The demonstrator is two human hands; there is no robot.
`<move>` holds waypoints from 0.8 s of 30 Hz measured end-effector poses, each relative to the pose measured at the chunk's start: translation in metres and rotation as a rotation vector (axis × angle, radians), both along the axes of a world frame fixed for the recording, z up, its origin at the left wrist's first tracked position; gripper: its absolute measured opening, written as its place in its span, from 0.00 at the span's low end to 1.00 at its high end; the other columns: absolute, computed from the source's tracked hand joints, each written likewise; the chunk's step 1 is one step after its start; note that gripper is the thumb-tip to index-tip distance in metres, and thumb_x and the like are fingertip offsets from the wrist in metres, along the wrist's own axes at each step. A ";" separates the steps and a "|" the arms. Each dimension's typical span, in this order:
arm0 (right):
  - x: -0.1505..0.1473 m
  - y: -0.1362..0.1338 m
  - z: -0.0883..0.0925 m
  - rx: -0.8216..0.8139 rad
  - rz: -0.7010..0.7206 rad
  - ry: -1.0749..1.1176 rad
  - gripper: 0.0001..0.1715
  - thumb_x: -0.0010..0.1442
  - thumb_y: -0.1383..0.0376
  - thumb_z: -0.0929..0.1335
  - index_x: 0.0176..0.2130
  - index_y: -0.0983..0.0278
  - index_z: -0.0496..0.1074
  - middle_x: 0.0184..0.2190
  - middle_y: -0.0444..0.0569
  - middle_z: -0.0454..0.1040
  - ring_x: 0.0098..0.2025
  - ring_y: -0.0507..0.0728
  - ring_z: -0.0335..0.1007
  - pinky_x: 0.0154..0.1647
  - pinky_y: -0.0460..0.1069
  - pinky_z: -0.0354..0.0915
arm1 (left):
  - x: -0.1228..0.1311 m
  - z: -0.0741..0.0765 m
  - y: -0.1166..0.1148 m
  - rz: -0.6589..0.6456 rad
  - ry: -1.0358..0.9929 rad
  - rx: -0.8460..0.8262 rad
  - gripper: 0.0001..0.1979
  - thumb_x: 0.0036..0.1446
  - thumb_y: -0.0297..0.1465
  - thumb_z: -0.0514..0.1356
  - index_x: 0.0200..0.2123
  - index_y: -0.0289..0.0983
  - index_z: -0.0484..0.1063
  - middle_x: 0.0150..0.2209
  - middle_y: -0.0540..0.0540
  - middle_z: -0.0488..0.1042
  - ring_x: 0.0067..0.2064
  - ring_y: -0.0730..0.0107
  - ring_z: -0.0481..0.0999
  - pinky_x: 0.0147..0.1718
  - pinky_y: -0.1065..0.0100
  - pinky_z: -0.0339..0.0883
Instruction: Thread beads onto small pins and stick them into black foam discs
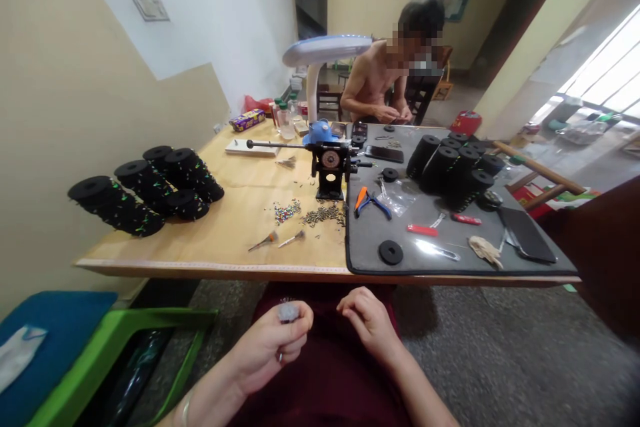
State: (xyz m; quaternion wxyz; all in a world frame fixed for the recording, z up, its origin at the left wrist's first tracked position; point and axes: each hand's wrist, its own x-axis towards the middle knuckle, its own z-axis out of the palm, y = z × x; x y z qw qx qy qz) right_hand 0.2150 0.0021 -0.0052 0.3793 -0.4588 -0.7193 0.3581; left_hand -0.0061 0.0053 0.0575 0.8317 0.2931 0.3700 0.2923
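Note:
My left hand [287, 333] is closed over the lap, just off the table's front edge, around a small greyish bundle [289, 312] whose details are too small to make out. To its right, my right hand [367, 320] has its fingers curled with thumb and fingertips together; whatever they may pinch is too small to see. The two hands are apart. On the table [240, 240] beyond them lie small brushes [265, 240], coloured beads [287, 212] and a heap of small metal pieces [324, 214], in front of a black hand-cranked machine [330, 167].
Stacks of black discs stand at left [135, 177] and right [443, 167]. On the grey mat [370, 240] lie pliers [373, 203], a black ring [391, 252] and a dark phone [384, 154]. A lamp [325, 48] rises behind. Another person [373, 80] sits across; a green stool [120, 333] is lower left.

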 end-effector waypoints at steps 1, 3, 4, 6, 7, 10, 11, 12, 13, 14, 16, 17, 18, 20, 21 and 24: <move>0.001 0.000 -0.002 0.006 -0.014 0.003 0.12 0.64 0.64 0.62 0.32 0.60 0.72 0.33 0.51 0.75 0.39 0.58 0.67 0.41 0.52 0.63 | 0.001 0.003 0.001 0.001 -0.002 0.005 0.17 0.45 0.37 0.68 0.23 0.35 0.63 0.16 0.59 0.49 0.17 0.84 0.44 0.17 0.74 0.35; 0.003 0.000 -0.004 0.005 -0.032 0.011 0.12 0.64 0.64 0.62 0.33 0.60 0.72 0.33 0.51 0.75 0.39 0.58 0.68 0.42 0.52 0.63 | 0.003 0.008 0.002 0.001 -0.001 0.013 0.17 0.45 0.37 0.68 0.24 0.36 0.63 0.15 0.60 0.48 0.17 0.84 0.43 0.17 0.74 0.35; 0.004 0.000 -0.005 0.001 -0.038 0.016 0.12 0.64 0.64 0.62 0.33 0.60 0.72 0.33 0.51 0.75 0.39 0.58 0.68 0.41 0.52 0.63 | 0.005 0.011 0.003 0.000 0.002 0.017 0.17 0.45 0.38 0.68 0.24 0.36 0.63 0.15 0.60 0.48 0.17 0.84 0.43 0.17 0.74 0.34; 0.005 -0.001 -0.005 -0.017 -0.052 0.034 0.12 0.64 0.64 0.62 0.34 0.60 0.73 0.33 0.51 0.75 0.39 0.58 0.69 0.42 0.52 0.64 | 0.008 0.015 0.004 -0.004 0.022 0.036 0.17 0.44 0.38 0.68 0.24 0.36 0.63 0.15 0.60 0.47 0.17 0.83 0.42 0.17 0.73 0.34; 0.005 -0.001 -0.005 -0.032 -0.059 0.051 0.11 0.63 0.63 0.63 0.34 0.60 0.74 0.34 0.51 0.76 0.39 0.58 0.69 0.42 0.52 0.64 | 0.009 0.017 0.005 -0.005 0.040 0.053 0.17 0.44 0.38 0.68 0.24 0.36 0.63 0.15 0.60 0.47 0.17 0.83 0.42 0.18 0.73 0.34; 0.004 -0.003 -0.002 -0.125 -0.096 0.135 0.12 0.63 0.60 0.63 0.38 0.60 0.75 0.38 0.52 0.77 0.42 0.59 0.71 0.45 0.53 0.66 | 0.013 0.020 0.009 -0.006 0.106 0.120 0.17 0.45 0.39 0.67 0.24 0.36 0.64 0.17 0.59 0.49 0.18 0.83 0.44 0.18 0.73 0.35; 0.002 -0.004 0.000 -0.176 -0.113 0.181 0.12 0.63 0.59 0.63 0.41 0.60 0.74 0.40 0.53 0.77 0.43 0.60 0.72 0.43 0.53 0.67 | 0.014 0.021 0.011 -0.007 0.128 0.142 0.16 0.45 0.39 0.67 0.24 0.35 0.64 0.17 0.59 0.50 0.18 0.83 0.44 0.18 0.73 0.35; 0.001 -0.004 0.003 -0.226 -0.127 0.237 0.14 0.63 0.58 0.63 0.44 0.60 0.73 0.42 0.53 0.77 0.44 0.60 0.72 0.41 0.53 0.68 | 0.015 0.021 0.013 -0.012 0.151 0.165 0.16 0.45 0.39 0.67 0.24 0.35 0.65 0.17 0.59 0.50 0.19 0.83 0.44 0.18 0.72 0.35; -0.002 -0.005 0.007 -0.271 -0.131 0.300 0.16 0.63 0.57 0.63 0.46 0.60 0.71 0.43 0.53 0.77 0.43 0.60 0.72 0.39 0.52 0.68 | 0.016 0.022 0.015 -0.015 0.177 0.189 0.16 0.46 0.39 0.67 0.24 0.35 0.65 0.17 0.59 0.51 0.19 0.83 0.44 0.18 0.72 0.35; -0.004 -0.005 0.013 -0.308 -0.121 0.364 0.17 0.63 0.56 0.62 0.49 0.60 0.69 0.44 0.53 0.77 0.41 0.59 0.73 0.37 0.51 0.69 | 0.017 0.023 0.017 -0.016 0.205 0.215 0.16 0.46 0.39 0.67 0.24 0.35 0.66 0.17 0.59 0.51 0.19 0.82 0.45 0.18 0.72 0.36; -0.012 -0.005 0.026 -0.350 -0.060 0.468 0.19 0.63 0.55 0.63 0.51 0.60 0.67 0.44 0.53 0.77 0.37 0.56 0.73 0.35 0.50 0.69 | 0.018 0.025 0.021 -0.004 0.267 0.268 0.15 0.46 0.40 0.66 0.25 0.35 0.67 0.17 0.59 0.52 0.19 0.82 0.46 0.18 0.72 0.37; -0.016 -0.004 0.033 -0.366 -0.018 0.495 0.19 0.62 0.55 0.63 0.51 0.60 0.67 0.43 0.52 0.77 0.34 0.55 0.73 0.35 0.50 0.68 | 0.019 0.027 0.023 0.006 0.298 0.293 0.15 0.46 0.40 0.66 0.25 0.35 0.67 0.17 0.58 0.53 0.19 0.81 0.47 0.18 0.73 0.38; -0.021 -0.003 0.039 -0.378 0.016 0.509 0.19 0.62 0.55 0.64 0.50 0.60 0.67 0.41 0.52 0.78 0.32 0.54 0.72 0.35 0.49 0.68 | 0.019 0.029 0.025 0.020 0.326 0.323 0.15 0.46 0.40 0.65 0.24 0.35 0.68 0.17 0.58 0.54 0.19 0.81 0.48 0.18 0.73 0.40; -0.029 0.001 0.049 -0.394 0.046 0.478 0.16 0.61 0.56 0.65 0.46 0.62 0.69 0.34 0.50 0.78 0.29 0.53 0.70 0.32 0.48 0.66 | 0.019 0.031 0.028 0.062 0.378 0.413 0.14 0.46 0.40 0.65 0.23 0.35 0.68 0.18 0.56 0.60 0.21 0.78 0.54 0.20 0.73 0.48; -0.032 0.002 0.052 -0.388 0.037 0.436 0.13 0.60 0.57 0.65 0.42 0.62 0.70 0.30 0.48 0.77 0.28 0.53 0.68 0.30 0.47 0.64 | 0.017 0.031 0.029 0.088 0.406 0.470 0.14 0.46 0.39 0.64 0.23 0.35 0.69 0.19 0.54 0.62 0.22 0.77 0.58 0.22 0.72 0.52; -0.038 0.007 0.054 -0.319 -0.048 0.276 0.10 0.59 0.60 0.66 0.29 0.63 0.69 0.19 0.42 0.69 0.22 0.51 0.61 0.26 0.46 0.59 | 0.006 0.026 0.034 0.147 0.502 0.629 0.11 0.48 0.37 0.63 0.22 0.35 0.69 0.22 0.52 0.67 0.27 0.72 0.64 0.29 0.70 0.59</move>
